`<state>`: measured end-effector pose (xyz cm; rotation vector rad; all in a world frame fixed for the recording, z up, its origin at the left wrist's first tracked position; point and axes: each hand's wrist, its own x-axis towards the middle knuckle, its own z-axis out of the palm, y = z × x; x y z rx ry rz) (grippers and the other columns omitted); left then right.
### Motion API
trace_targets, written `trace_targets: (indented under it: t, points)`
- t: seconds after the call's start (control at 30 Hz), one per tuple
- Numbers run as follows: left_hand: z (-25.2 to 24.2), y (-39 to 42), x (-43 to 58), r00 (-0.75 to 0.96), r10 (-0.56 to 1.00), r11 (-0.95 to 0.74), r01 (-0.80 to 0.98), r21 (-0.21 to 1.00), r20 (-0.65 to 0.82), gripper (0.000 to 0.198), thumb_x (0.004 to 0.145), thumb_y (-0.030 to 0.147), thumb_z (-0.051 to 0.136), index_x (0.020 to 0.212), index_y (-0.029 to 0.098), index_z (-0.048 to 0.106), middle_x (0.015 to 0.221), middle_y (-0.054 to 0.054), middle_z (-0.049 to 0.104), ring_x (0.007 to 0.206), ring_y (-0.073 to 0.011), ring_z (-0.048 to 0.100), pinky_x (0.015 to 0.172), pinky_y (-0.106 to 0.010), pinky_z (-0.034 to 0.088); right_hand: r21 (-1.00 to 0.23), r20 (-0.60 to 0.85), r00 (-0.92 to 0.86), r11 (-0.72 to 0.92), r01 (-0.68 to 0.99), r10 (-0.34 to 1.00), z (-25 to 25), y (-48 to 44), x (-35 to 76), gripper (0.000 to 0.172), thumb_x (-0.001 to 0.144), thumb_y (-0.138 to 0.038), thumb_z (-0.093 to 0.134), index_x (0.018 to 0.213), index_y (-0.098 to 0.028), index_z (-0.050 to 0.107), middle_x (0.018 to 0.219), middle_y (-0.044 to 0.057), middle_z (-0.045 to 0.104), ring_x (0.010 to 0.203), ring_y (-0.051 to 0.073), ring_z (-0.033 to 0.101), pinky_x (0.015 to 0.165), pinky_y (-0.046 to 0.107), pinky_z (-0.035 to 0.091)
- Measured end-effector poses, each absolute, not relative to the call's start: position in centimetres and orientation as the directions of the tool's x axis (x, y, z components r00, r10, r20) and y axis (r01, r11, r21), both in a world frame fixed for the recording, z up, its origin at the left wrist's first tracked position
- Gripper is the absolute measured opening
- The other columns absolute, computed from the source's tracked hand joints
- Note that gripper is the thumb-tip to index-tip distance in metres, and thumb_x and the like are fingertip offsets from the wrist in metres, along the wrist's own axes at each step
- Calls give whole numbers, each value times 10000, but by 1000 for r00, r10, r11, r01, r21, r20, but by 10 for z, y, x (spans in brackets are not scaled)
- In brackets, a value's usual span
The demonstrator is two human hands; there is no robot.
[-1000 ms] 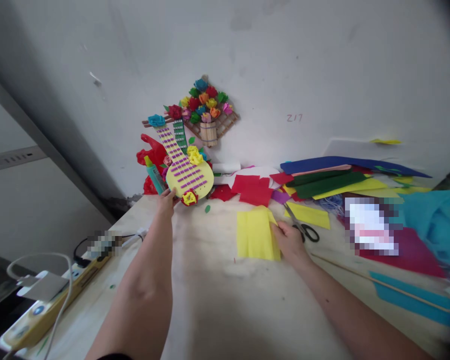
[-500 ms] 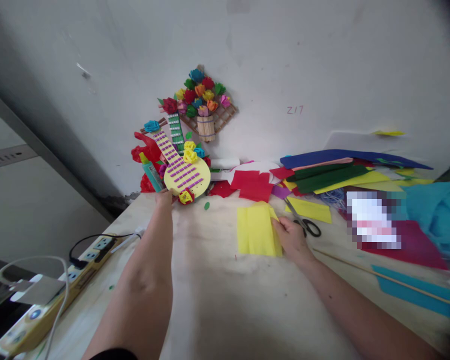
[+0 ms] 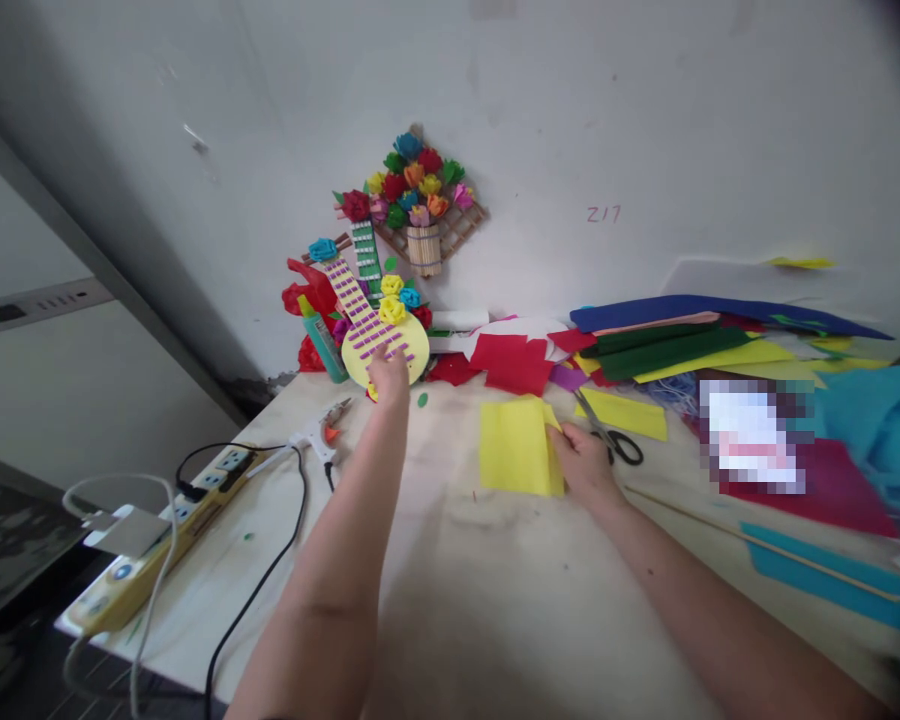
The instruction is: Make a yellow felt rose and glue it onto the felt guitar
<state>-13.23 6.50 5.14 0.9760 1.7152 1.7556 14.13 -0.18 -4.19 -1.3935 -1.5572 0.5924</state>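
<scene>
My plain yellow sheet (image 3: 516, 446), my pale yellow guitar shape (image 3: 356, 350) barred in purple, a green strip (image 3: 366, 258) banded in white, flowers (image 3: 414, 182) in blue, red, orange, yellow, green and pink, my teal bottle (image 3: 324, 347) tipped yellow-green, my black-handled scissors (image 3: 613, 440)

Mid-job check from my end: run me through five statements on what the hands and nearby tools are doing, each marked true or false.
1. The right hand holds a yellow sheet. True.
2. The left hand holds the scissors. False: the left hand is at the toy guitar; the scissors lie beside the right hand.
3. The stick lies partly over a blue sheet. True.
4. The green bottle lies flat. False: it stands tilted beside the toy guitar.
5. The glue gun lies right of the power strip. True.
</scene>
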Motion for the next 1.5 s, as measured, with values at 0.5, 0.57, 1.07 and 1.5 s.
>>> trace_targets:
  t: [0.5,0.57,1.07,1.5]
  points:
    - [-6,-44,14,-276,904,-146,520,842,328,376,686,252,548,1045,145,575,1206,-139,506,1152,-244,424,989,-366,300,-920,246,90,203,335,965,-43,6,145,301,683,-441,470,540,-175,475,488,-31,449,479,107,364,451,222,277]
    - [-14,-48,16,-275,892,-148,576,804,360,420,683,281,557,1072,123,561,1246,-155,466,1197,-258,368,1004,-373,278,-919,243,92,199,339,966,-40,5,146,279,663,-420,489,531,-175,480,477,-34,452,472,105,365,449,222,277]
    - [-34,-52,17,-139,925,-254,471,845,355,639,574,435,667,1114,121,535,1286,-160,426,1205,-280,352,996,-397,275,-960,139,14,132,245,990,-26,-7,140,307,560,-248,607,859,-181,592,862,70,659,777,210,603,668,314,461]
    - [-41,-38,7,-396,916,-32,64,997,55,355,630,203,590,976,143,537,806,-56,600,659,-127,563,612,-244,458,-916,249,116,195,350,962,-49,3,141,252,648,-368,544,776,-166,622,722,53,654,685,196,588,640,313,454]
